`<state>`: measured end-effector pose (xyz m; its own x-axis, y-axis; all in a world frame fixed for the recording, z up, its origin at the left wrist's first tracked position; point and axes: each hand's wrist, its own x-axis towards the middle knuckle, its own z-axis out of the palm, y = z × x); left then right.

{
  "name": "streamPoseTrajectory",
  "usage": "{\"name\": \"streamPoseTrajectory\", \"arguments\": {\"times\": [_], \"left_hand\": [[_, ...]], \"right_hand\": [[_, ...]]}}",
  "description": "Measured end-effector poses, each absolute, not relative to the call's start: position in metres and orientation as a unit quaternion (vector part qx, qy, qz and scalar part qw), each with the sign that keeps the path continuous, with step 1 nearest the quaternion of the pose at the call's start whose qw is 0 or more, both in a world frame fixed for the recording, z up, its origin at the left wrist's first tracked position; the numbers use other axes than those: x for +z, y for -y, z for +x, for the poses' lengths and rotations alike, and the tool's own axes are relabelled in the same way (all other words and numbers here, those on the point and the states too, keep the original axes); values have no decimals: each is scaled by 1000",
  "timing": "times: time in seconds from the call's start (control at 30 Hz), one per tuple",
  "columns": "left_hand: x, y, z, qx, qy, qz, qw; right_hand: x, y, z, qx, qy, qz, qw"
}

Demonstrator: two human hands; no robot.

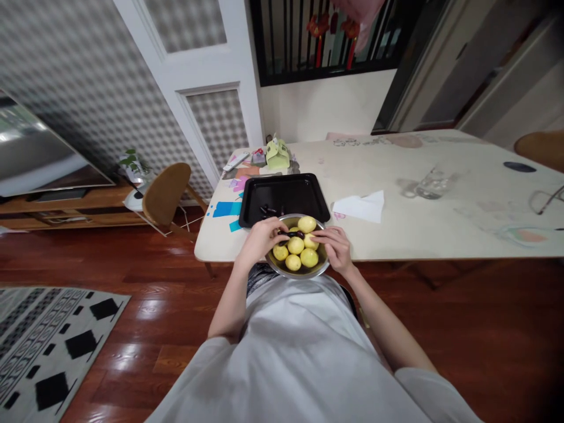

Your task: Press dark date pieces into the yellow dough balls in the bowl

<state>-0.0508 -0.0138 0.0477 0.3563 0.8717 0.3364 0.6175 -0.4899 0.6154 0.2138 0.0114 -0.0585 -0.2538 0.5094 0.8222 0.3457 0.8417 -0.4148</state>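
head: round yellow fruit [296, 245], seemingly glossy

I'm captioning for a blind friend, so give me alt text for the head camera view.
A person's left hand touches dark pieces in a metal bowl of yellow produce; the right hand is over the bowl's rim. Beyond, a black tray on a table holds more dark pieces.

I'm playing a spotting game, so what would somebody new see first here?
Probably the yellow things heaped in the shiny bowl at the table's near edge. The left hand pinches a dark piece over them, and the right hand is at the bowl's right side. Behind the bowl sits a black tray holding small dark bits.
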Motion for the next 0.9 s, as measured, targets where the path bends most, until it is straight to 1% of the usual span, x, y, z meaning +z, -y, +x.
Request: {"name": "streamPoseTrajectory", "arguments": {"times": [0.1,0.17,0.27,0.4,0.47,0.67,0.9], "left_hand": [[49,22,-42,276,-428,831,225],[50,26,-41,250,-414,847,220],[54,28,-43,234,-417,852,213],[54,26,-48,222,-382,860,256],[52,23,-50,219,-371,862,267],[46,19,-54,249,-371,860,245],[49,18,-62,246,-365,863,248]], "right_hand": [[-59,-12,214,72,791,-271,544],[-59,-12,214,69,792,-270,544],[-58,-12,213,67,790,-269,547],[-58,-11,213,67,790,-267,548],[-58,-11,213,66,790,-266,549],[-58,-12,213,68,790,-284,539],[-57,-12,213,64,788,-272,548]]}}
